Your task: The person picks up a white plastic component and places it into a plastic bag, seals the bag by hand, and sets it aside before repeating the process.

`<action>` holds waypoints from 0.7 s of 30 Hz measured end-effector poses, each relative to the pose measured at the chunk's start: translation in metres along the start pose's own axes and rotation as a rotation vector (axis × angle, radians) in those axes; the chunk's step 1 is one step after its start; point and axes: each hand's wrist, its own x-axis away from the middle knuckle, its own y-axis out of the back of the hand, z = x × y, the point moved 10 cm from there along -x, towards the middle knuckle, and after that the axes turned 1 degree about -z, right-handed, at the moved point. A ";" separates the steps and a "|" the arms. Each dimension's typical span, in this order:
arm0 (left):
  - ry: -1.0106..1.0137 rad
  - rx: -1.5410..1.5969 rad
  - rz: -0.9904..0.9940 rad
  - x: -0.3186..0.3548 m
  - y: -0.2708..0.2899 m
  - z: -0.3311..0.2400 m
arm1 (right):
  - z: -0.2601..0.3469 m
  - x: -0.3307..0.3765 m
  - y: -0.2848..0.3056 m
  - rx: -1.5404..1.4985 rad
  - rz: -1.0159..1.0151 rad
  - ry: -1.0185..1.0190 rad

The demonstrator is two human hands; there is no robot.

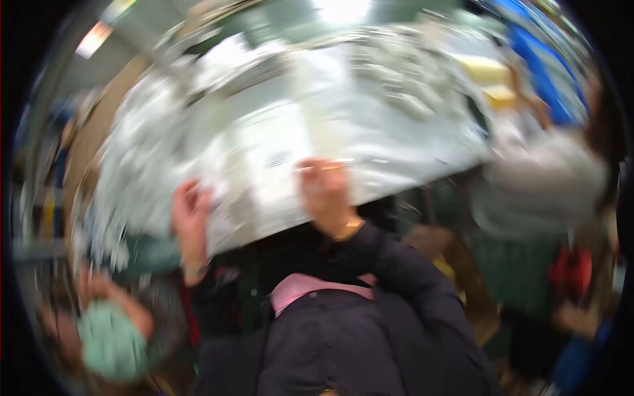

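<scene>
The whole view is smeared by motion. My left hand is over the near left part of the work table, its fingers curled beside a heap of thin white pieces. My right hand is at the table's front edge, fingers bent in toward the palm. Whatever either hand holds is too blurred to make out. Between and beyond them lies a flat white sheet or bag with a small dark mark on it.
A pile of pale grey-white items covers the far right of the table. At right a person in white clothing sits near yellow blocks and a blue sheet. Another person in light green is at lower left.
</scene>
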 end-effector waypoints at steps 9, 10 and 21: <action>-0.205 -0.649 -0.301 -0.009 0.093 -0.029 | 0.011 -0.004 -0.009 -0.001 0.173 -0.037; -0.242 -0.716 -0.303 -0.012 0.095 -0.031 | 0.010 -0.004 -0.009 -0.004 0.171 -0.037; -0.612 -0.990 -0.135 -0.085 0.029 -0.018 | 0.027 -0.013 0.002 -0.109 0.080 0.114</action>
